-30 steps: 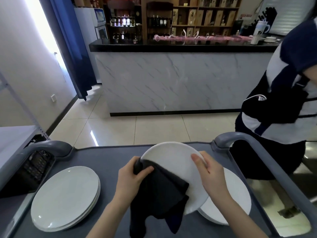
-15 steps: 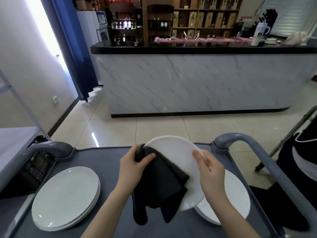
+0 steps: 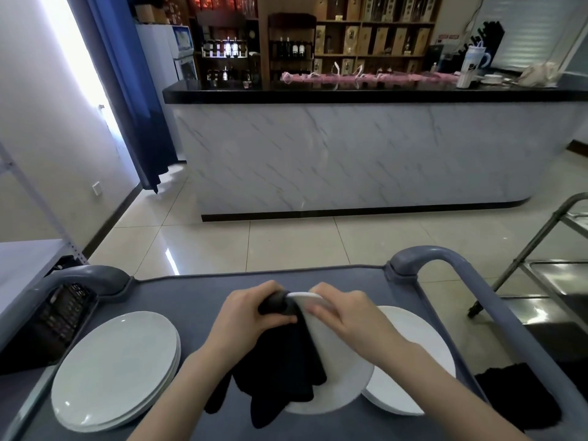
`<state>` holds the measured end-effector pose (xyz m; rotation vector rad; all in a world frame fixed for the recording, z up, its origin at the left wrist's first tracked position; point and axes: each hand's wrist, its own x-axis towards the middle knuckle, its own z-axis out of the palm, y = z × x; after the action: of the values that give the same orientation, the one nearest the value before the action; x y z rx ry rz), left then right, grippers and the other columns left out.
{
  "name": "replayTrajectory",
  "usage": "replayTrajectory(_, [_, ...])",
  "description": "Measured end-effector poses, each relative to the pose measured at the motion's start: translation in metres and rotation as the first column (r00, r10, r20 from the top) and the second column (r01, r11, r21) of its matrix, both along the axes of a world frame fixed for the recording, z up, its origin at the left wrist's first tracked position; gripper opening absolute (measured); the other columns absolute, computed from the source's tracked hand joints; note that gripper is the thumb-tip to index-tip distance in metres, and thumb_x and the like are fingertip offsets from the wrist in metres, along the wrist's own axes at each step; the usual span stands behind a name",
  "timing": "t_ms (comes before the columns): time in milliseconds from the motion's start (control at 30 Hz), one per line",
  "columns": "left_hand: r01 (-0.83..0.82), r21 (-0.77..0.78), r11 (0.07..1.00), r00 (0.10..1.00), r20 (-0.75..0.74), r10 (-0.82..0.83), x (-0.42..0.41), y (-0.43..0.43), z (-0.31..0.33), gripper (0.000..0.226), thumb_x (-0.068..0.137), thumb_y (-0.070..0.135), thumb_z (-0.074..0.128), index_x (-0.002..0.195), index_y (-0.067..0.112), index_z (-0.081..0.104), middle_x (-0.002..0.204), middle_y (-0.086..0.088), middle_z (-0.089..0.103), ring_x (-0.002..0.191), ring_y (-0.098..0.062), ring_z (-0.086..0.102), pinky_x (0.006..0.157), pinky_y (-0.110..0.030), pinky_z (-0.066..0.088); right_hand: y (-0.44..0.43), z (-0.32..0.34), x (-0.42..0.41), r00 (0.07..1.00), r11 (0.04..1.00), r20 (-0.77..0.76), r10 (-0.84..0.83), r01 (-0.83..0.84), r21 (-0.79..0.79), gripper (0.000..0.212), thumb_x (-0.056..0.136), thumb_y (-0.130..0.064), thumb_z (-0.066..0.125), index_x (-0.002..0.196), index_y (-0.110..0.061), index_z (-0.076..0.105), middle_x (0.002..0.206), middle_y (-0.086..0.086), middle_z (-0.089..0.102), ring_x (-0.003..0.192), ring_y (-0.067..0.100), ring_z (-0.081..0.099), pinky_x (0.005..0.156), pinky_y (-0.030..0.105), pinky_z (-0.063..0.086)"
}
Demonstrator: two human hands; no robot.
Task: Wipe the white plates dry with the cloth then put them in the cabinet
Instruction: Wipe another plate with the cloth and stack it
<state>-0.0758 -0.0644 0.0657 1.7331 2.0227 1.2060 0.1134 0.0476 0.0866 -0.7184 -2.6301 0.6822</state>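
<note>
I hold a white plate (image 3: 342,370) tilted steeply above the grey cart top (image 3: 197,297). My right hand (image 3: 346,316) grips its upper rim, fingers curled over the edge. My left hand (image 3: 251,313) grips a black cloth (image 3: 283,367) bunched at the plate's top; the cloth hangs down over the plate's left face. A stack of white plates (image 3: 114,367) lies at the cart's left. Another white plate stack (image 3: 416,354) lies at the right, partly under my right forearm.
The cart has raised grey handles, one on the left (image 3: 86,278) and one on the right (image 3: 426,256). A marble-fronted counter (image 3: 350,157) stands across the tiled floor. A metal trolley (image 3: 560,275) is at the right, a shelf unit (image 3: 19,259) at the left.
The plate has tipped from facing me to nearly edge-on, and both hands have come together at its top rim. The person at the right has left the view.
</note>
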Motion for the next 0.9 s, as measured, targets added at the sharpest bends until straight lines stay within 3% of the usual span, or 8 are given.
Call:
replayTrajectory(133, [-0.080,0.059,0.995,0.995,0.061,0.076,-0.002,0.003,0.003,0.028,0.069,0.035,0.085,0.085,0.034,0.061,0.076,0.017,0.063,0.071,-0.001,0.057,0.063,-0.013,0.041,-0.003,-0.010,-0.002,0.952,0.989,-0.279,-0.128,0.101,-0.110,0.034,0.094,-0.051,0.046,0.087,-0.021,0.061,0.060,0.001,0.052,0.058,0.016,0.047,0.059,0.031,0.039])
replayTrajectory(233, [-0.221,0.077,0.972,0.957,0.208,0.201,-0.008,0.001,0.000,0.023,0.075,0.031,0.081,0.084,0.041,0.062,0.076,0.015,0.065,0.074,-0.002,0.059,0.063,-0.010,0.042,-0.009,-0.021,0.001,0.830,0.930,-0.444,-0.338,0.223,-0.291,0.026,0.097,-0.043,0.051,0.080,-0.027,0.062,0.066,0.002,0.056,0.059,0.014,0.046,0.055,0.019,0.036])
replayTrajectory(367, [-0.370,0.006,0.929,0.738,0.609,0.290,0.006,-0.012,-0.025,0.011,0.084,0.029,0.074,0.089,0.036,0.068,0.086,0.011,0.072,0.080,-0.002,0.066,0.070,-0.019,0.049,-0.021,-0.037,0.002,0.576,0.745,-0.496,-0.649,0.350,-0.568,0.029,0.100,-0.038,0.051,0.075,-0.028,0.060,0.066,-0.002,0.053,0.058,0.003,0.040,0.054,0.012,0.036])
replayTrajectory(467, [-0.369,-0.040,0.929,0.742,0.589,0.320,0.011,-0.020,-0.039,0.016,0.076,0.042,0.073,0.082,0.029,0.064,0.078,0.005,0.069,0.072,-0.004,0.063,0.068,-0.026,0.049,-0.022,-0.042,0.008,0.646,0.777,-0.470,-0.601,0.334,-0.534,0.031,0.099,-0.046,0.049,0.078,-0.026,0.059,0.068,0.002,0.054,0.057,0.004,0.041,0.054,0.014,0.036])
replayTrajectory(600, [-0.246,0.016,0.969,0.912,0.341,0.226,0.002,-0.018,-0.031,0.025,0.076,0.025,0.082,0.077,0.036,0.060,0.072,0.014,0.065,0.068,0.002,0.058,0.061,-0.009,0.042,-0.008,-0.031,0.018,0.843,0.916,-0.400,-0.360,0.236,-0.325,0.033,0.098,-0.050,0.046,0.081,-0.025,0.059,0.067,0.006,0.055,0.057,0.013,0.045,0.054,0.019,0.035])
replayTrajectory(700, [-0.036,-0.032,0.999,0.991,0.127,0.040,0.000,-0.008,-0.015,0.029,0.072,0.034,0.083,0.079,0.039,0.056,0.075,0.023,0.062,0.071,0.005,0.057,0.063,-0.009,0.041,-0.004,-0.024,0.011,0.963,0.980,-0.231,-0.137,0.098,-0.173,0.034,0.094,-0.057,0.042,0.085,-0.028,0.057,0.062,0.002,0.051,0.059,0.015,0.048,0.055,0.021,0.034])
replayTrajectory(800, [0.037,-0.070,0.997,0.999,0.030,-0.034,0.003,0.002,-0.008,0.029,0.070,0.044,0.079,0.085,0.039,0.055,0.076,0.023,0.061,0.072,0.000,0.057,0.064,-0.014,0.042,-0.003,-0.022,0.003,0.983,0.995,-0.169,-0.071,0.057,-0.086,0.039,0.092,-0.057,0.041,0.092,-0.024,0.061,0.059,-0.004,0.050,0.059,0.015,0.049,0.059,0.027,0.039])
replayTrajectory(900, [-0.085,0.009,0.996,0.995,0.052,0.084,0.001,0.005,-0.004,0.028,0.071,0.041,0.081,0.082,0.042,0.056,0.077,0.022,0.063,0.074,0.001,0.058,0.063,-0.012,0.041,-0.006,-0.022,0.006,0.923,0.972,-0.334,-0.193,0.133,-0.194,0.029,0.094,-0.050,0.047,0.087,-0.027,0.063,0.065,-0.002,0.059,0.061,0.015,0.052,0.060,0.027,0.042])
